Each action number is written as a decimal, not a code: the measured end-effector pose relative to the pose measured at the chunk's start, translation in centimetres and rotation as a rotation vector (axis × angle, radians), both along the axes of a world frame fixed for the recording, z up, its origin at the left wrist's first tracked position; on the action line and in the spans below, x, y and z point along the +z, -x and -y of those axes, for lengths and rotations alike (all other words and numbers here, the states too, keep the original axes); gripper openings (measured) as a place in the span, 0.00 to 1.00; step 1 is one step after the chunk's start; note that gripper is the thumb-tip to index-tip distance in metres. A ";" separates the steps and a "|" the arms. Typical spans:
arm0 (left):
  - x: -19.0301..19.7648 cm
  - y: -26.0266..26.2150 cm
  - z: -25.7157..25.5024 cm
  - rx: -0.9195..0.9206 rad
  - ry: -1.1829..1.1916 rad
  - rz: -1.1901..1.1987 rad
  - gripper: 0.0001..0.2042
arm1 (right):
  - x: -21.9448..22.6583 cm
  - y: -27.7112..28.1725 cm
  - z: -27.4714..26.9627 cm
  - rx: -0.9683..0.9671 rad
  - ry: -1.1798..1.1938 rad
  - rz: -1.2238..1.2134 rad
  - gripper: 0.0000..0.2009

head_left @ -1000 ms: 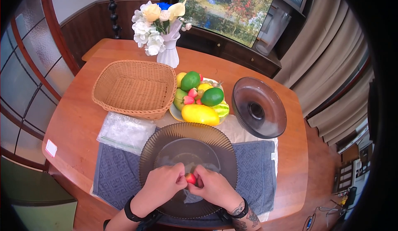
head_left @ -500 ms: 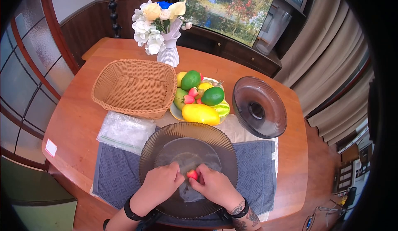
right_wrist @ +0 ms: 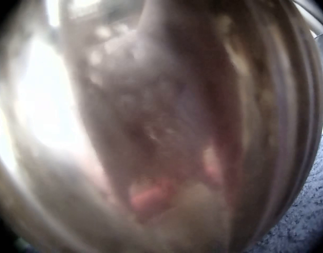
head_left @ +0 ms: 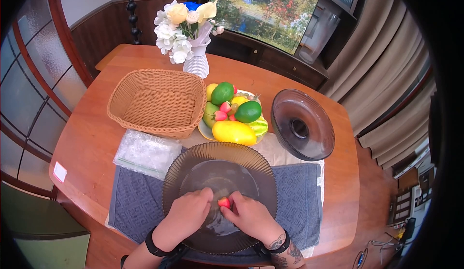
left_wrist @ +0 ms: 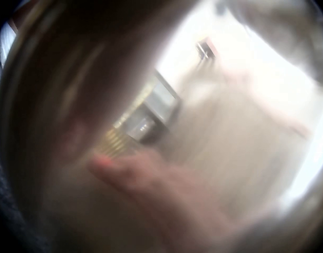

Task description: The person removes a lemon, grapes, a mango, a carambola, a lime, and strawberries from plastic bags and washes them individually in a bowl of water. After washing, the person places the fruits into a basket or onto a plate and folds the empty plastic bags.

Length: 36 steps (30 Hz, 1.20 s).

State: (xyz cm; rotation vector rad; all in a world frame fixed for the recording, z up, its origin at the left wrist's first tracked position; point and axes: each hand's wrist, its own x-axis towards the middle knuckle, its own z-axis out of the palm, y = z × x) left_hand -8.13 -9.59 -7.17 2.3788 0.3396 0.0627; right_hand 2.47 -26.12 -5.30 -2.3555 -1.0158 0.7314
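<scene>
My right hand (head_left: 251,215) pinches a small red fruit (head_left: 224,202) over the large ribbed glass bowl (head_left: 176,172) in the head view. Just left of the fruit is my left hand (head_left: 188,216), fingers curled and apart from it; what lies inside its fingers is hidden. Water seems to be in the bottom of the bowl. The left wrist view shows my left hand (left_wrist: 156,190) blurred. Close up and blurred in the right wrist view, the red fruit (right_wrist: 151,199) shows low between the fingers.
Beyond the bowl stands a plate of mixed fruit (head_left: 234,133). A wicker basket (head_left: 157,102) and a plastic bag (head_left: 145,154) are left, a second glass dish (head_left: 314,124) right. A blue towel (head_left: 299,201) lies beneath the bowl; a flower vase (head_left: 195,65) stands behind.
My left hand has drawn away from the fruit to the left, leaving a gap. The right hand has shifted slightly and still holds the red fruit.
</scene>
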 end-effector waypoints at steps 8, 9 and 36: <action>-0.4 0.1 -0.1 -0.113 -0.054 -0.045 0.06 | -0.3 0.1 0.3 0.048 0.067 0.016 0.16; -0.4 0.1 -0.1 -0.120 -0.052 -0.047 0.07 | -0.4 0.2 0.2 -0.025 0.067 0.134 0.16; 0.3 -0.3 -0.3 -0.286 0.288 -0.187 0.12 | -0.5 0.3 0.5 0.240 0.099 0.061 0.14</action>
